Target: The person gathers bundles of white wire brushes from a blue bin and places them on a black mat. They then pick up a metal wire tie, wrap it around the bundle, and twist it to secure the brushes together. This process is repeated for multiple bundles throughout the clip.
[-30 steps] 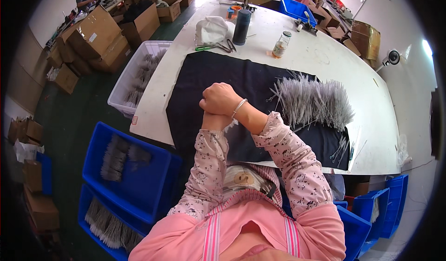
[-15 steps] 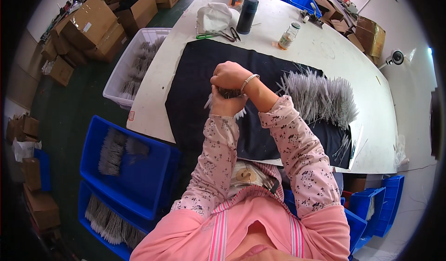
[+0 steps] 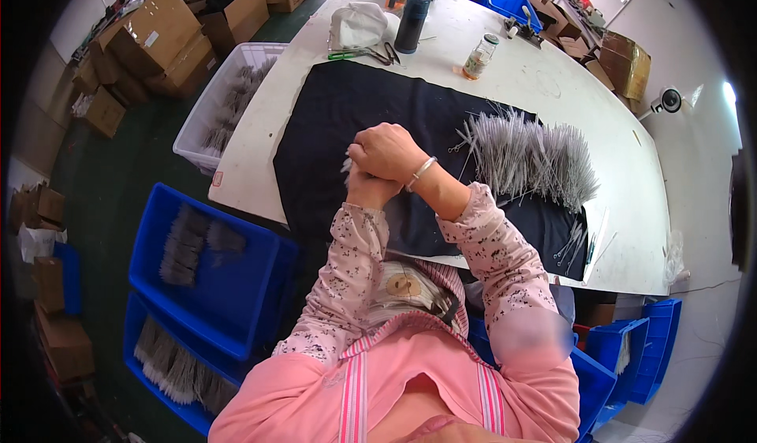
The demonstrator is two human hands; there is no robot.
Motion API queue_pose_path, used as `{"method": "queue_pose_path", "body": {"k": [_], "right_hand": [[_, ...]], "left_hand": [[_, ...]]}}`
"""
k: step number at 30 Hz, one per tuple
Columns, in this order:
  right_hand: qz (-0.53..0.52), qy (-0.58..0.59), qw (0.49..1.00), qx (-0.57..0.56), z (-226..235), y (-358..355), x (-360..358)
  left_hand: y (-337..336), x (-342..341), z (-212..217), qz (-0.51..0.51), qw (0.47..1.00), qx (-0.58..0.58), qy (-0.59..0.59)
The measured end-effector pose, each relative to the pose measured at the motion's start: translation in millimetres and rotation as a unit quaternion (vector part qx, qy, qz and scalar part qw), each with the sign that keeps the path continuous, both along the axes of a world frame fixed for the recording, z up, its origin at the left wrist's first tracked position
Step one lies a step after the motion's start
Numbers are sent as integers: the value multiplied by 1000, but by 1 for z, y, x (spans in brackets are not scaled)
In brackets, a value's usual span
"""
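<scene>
Your right hand (image 3: 389, 151) lies over your left hand (image 3: 369, 186), both closed together on a small bundle of thin grey wire pieces (image 3: 347, 164) whose tips poke out at the left (how many you hold is hidden). The hands sit above the black cloth (image 3: 331, 119) on the white table (image 3: 552, 88). The large heap of grey wire pieces (image 3: 528, 155) lies near, to your right.
</scene>
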State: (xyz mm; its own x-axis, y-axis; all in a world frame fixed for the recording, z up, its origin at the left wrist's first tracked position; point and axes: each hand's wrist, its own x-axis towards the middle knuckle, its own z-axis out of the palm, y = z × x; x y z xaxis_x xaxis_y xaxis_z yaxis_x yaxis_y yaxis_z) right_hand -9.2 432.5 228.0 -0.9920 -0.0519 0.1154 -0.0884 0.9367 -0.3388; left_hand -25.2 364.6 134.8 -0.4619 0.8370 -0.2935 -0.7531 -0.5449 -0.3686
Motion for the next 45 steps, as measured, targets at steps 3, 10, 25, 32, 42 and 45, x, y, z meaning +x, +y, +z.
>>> {"method": "queue_pose_path", "body": {"k": [3,10,25,32,42,45], "right_hand": [[-3,43,998,-52,5,-4,29],[-20,-69,958,-278,34,19,81],[177,-168,864,-441,17,-43,90],[225,-231,835,-446,-15,-117,25],[357,78,930,-38,-96,-193,-115],[391,58,918,-18,-124,-211,-155]], "left_hand": [[-7,20,4,-12,999,-16,25],[-26,84,14,-29,997,38,60],[-144,89,-2,172,637,-494,566],[-205,68,-19,291,589,-601,455],[-353,53,-144,241,820,-519,-10],[-406,31,-223,266,788,-555,-10]]}}
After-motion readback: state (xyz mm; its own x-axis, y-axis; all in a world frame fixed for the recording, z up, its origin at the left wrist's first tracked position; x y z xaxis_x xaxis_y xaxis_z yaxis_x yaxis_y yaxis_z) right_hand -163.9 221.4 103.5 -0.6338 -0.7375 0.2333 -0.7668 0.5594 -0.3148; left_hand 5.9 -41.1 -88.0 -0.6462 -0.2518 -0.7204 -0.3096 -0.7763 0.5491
